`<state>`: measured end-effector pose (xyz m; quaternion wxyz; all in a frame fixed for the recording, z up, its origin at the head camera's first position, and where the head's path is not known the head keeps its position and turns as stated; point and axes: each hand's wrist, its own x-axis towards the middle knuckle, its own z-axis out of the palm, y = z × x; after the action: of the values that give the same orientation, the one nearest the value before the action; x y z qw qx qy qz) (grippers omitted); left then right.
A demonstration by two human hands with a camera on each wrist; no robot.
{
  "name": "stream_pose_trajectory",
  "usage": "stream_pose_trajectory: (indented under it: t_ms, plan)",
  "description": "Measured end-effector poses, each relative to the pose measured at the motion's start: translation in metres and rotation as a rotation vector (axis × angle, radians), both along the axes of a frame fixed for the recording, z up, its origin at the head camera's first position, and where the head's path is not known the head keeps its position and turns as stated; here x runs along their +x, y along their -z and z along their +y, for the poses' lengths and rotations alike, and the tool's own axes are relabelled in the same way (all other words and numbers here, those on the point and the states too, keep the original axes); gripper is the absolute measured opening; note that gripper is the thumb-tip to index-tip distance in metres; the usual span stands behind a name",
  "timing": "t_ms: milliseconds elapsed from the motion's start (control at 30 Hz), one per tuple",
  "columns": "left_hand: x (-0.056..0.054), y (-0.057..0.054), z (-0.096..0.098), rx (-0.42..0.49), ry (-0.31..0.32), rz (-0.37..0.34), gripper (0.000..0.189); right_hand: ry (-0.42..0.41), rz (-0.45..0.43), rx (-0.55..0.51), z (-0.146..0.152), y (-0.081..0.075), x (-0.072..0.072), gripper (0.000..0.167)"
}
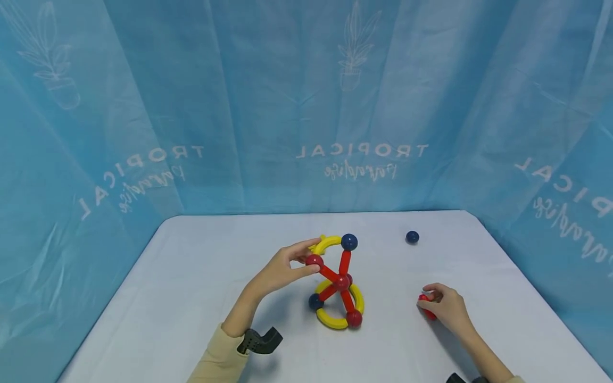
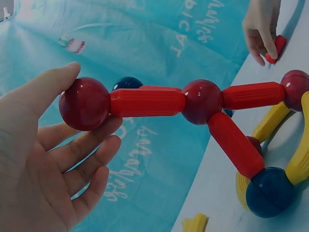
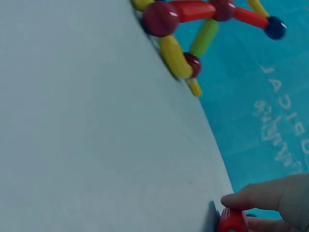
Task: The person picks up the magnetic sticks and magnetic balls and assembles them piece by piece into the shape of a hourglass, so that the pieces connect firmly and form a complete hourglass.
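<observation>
A ball-and-rod toy model (image 1: 342,282) stands on the white table, with a ring of yellow curved rods (image 1: 331,320) at its base and straight red rods (image 2: 147,102) above. My left hand (image 1: 286,268) pinches a dark red ball (image 2: 84,104) at the model's upper left, thumb on one side and fingers on the other. A yellow curved rod (image 1: 328,244) runs from near that hand to a blue ball (image 1: 349,242) at the top. To the right, my right hand (image 1: 447,308) pinches a short red rod (image 3: 232,221) between thumb and fingers, low at the tabletop.
One loose blue ball (image 1: 412,237) lies at the table's back right. Some loose yellow pieces (image 2: 195,223) lie behind the left hand. Blue printed curtains (image 1: 297,106) hang around the back and sides of the white table (image 1: 191,276).
</observation>
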<state>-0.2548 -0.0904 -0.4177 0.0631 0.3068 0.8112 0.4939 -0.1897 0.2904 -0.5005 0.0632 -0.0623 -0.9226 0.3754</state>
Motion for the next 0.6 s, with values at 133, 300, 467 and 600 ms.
stream_pose_trajectory:
  t_ms: [133, 300, 467, 600]
  plan:
    - [-0.001, -0.001, 0.000, -0.002, -0.004, -0.004, 0.058, -0.036, 0.074, -0.070, -0.022, -0.003, -0.006, 0.033]
    - [0.000, 0.000, -0.001, -0.003, -0.004, -0.015, 0.058, -0.098, 0.214, -0.344, -0.067, -0.022, -0.010, 0.031]
    - [0.001, -0.002, -0.001, -0.003, 0.002, -0.021, 0.058, -0.230, 0.422, -0.538, -0.114, -0.040, -0.008, 0.025]
    - [0.001, -0.003, 0.000, 0.011, 0.006, -0.030, 0.060, -0.325, 0.557, -0.549, -0.138, -0.042, -0.009, 0.023]
